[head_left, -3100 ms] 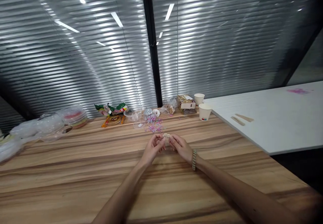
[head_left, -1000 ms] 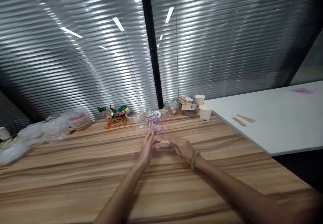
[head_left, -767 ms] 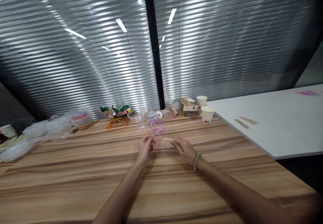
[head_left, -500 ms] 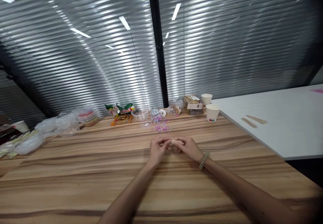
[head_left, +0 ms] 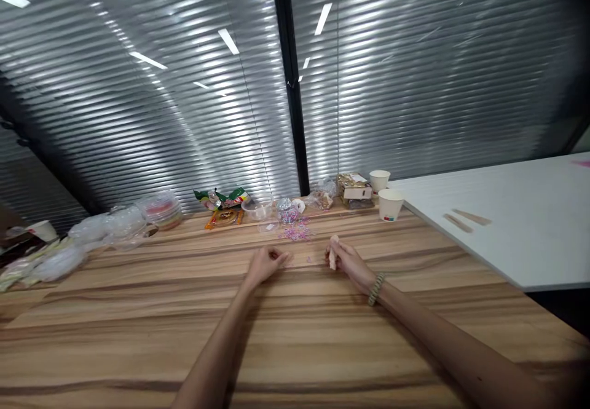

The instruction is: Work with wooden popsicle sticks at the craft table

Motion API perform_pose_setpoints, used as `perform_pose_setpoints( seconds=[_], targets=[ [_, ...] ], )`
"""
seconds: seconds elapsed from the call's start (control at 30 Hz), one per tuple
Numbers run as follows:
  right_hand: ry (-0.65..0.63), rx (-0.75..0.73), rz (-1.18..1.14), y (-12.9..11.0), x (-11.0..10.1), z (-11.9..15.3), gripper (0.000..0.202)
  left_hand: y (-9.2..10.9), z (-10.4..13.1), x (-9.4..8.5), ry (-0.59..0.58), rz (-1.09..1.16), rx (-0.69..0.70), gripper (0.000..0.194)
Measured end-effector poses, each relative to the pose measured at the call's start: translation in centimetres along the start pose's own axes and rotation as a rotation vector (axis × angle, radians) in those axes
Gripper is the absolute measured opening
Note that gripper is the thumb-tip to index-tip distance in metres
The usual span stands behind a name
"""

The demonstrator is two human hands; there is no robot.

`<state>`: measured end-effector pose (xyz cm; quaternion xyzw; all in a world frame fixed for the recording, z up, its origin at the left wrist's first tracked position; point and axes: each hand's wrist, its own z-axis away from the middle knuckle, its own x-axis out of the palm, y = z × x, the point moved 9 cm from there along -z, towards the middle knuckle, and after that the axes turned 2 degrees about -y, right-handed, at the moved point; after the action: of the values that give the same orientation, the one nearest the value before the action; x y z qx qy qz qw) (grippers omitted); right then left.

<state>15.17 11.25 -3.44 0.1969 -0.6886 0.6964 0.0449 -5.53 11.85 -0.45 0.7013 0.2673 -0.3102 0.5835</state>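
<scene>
My right hand, with a braided bracelet at its wrist, grips a small, elongated pale beige lump between thumb and fingers, a little above the wooden table. The lump looks soft, but its material cannot be made out. To the left, my left hand is low over the table, thumb and fingers apart, with nothing visible in it. Beyond both hands lies a scatter of small pink and purple bits. A clear container with similar bits stands behind them.
Along the back are a clear bowl, green snack wrappers, a box and paper cups. Stacked plastic tubs and plastic bags are at left. Wooden sticks lie on the white table.
My hands were together around the pale lump; now they are apart. My left hand has moved left without it, while my right hand keeps the lump, now held upright.
</scene>
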Motion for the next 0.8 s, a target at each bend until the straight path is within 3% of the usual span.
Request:
perform_pose_setpoints(
  seconds=[0.1, 0.2, 0.33, 0.5, 0.8],
  targets=[
    [-0.056, -0.02, 0.051, -0.1, 0.5, -0.1, 0.045, 0.6, 0.2, 1.3, -0.107, -0.003, 0.061, 0.028],
    [-0.106, -0.074, 0.197, -0.5, 1.1, 0.0, 0.044, 2.1, 0.4, 1.6, -0.047, 0.053, 0.1, 0.02],
    [-0.176, -0.194, 0.402, -1.4, 2.2, 0.5, 0.036, 3.7, 0.7, 3.3, 0.014, 0.463, 0.056, 0.024],
    [-0.361, -0.199, 0.397, -1.1, 3.9, 1.1, 0.031, 5.4, 1.5, 6.5, -0.023, 0.805, 0.004, 0.031],
    [-0.341, -0.226, 0.476, -1.7, 3.9, 1.3, 0.028, 4.7, 2.2, 6.0, 0.019, 0.97, -0.109, 0.037]
  ],
)
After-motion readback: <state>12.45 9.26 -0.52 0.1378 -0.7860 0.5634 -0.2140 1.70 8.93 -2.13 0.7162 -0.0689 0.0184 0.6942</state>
